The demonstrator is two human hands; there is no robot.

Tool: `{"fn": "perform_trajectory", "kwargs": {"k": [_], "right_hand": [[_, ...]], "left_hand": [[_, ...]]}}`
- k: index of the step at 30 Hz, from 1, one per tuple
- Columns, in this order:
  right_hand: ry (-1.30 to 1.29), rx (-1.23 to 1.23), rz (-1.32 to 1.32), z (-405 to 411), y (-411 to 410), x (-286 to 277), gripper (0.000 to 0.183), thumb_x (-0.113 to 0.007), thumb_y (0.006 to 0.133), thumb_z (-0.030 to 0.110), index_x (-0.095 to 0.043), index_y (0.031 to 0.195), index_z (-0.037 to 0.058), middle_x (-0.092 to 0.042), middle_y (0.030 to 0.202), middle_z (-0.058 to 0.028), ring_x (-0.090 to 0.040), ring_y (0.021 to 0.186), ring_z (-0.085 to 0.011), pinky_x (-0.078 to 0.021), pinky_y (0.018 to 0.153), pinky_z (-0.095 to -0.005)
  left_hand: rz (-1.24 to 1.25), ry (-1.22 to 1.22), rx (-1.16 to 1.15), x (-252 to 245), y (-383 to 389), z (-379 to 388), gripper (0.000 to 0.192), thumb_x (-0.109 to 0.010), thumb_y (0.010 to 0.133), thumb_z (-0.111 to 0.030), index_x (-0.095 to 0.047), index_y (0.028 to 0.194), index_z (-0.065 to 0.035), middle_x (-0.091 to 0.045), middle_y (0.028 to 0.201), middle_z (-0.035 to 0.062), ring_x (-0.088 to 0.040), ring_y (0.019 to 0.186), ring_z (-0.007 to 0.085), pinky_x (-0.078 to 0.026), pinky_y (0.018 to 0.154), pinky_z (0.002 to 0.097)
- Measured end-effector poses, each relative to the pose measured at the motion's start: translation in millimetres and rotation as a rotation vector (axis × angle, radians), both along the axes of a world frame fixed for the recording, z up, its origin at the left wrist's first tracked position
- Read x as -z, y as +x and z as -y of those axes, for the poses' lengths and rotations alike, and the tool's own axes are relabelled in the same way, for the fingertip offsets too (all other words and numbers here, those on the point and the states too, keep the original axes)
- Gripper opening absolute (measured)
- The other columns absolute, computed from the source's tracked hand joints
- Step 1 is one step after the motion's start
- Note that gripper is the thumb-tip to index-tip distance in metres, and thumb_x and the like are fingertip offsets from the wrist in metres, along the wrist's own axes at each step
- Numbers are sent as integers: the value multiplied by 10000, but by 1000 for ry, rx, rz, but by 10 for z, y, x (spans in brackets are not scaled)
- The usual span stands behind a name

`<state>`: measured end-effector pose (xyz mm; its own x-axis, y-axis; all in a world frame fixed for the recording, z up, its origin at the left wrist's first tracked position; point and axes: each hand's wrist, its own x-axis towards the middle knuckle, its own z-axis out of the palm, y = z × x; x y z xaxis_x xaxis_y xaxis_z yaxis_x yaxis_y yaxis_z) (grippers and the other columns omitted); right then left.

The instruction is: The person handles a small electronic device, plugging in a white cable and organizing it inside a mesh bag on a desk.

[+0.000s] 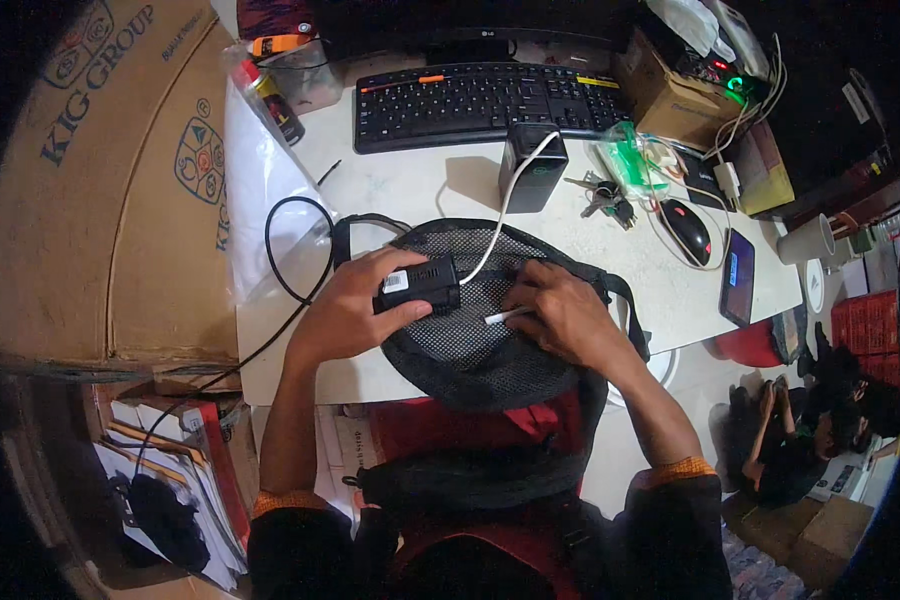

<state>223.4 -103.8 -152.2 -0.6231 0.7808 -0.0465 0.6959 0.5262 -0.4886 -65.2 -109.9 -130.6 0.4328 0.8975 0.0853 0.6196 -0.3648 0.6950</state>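
My left hand (pixel 343 311) grips a small black vented device (pixel 427 283) with a white label, thumb below and fingers above. A white cable (pixel 506 202) runs from its right end up to a black power bank (pixel 534 169) standing on the table. My right hand (pixel 566 311) has its fingers curled round a white cable plug (pixel 499 318), whose tip points left towards the device. Under both hands lies a black mesh bag (pixel 450 349) with dark trim and straps, overhanging the table's front edge. My right fingers may also touch the mesh; I cannot tell.
A black keyboard (pixel 487 105) spans the back of the white table (pixel 390 180). Keys (pixel 607 201), a mouse (pixel 686 231) and a phone (pixel 736 277) lie right. Cardboard boxes (pixel 105 225) and a black cable (pixel 270 345) are left. Another person (pixel 791 427) sits at lower right.
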Motion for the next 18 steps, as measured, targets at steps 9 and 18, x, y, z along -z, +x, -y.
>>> {"fn": "perform_trajectory", "kwargs": {"k": [9,18], "right_hand": [[87,4,-101,7,-113,154,154,-685,808,118,-630,914,21,-556,965,-133,-581,962,-337,-487,862,-428],[87,45,-152,15,-191,208,210,-655,718,46,-587,914,13,-587,1001,-186,-594,1003,-386,-480,936,-463]], "left_hand": [[-57,-79,63,-102,107,10,546,-778,756,-171,-544,1235,-54,-616,1145,165,-626,1022,321,-490,886,396],[-134,33,71,36,248,45,589,-715,753,-174,-487,1279,-37,-571,1147,196,-601,1025,356,-509,808,418]]}}
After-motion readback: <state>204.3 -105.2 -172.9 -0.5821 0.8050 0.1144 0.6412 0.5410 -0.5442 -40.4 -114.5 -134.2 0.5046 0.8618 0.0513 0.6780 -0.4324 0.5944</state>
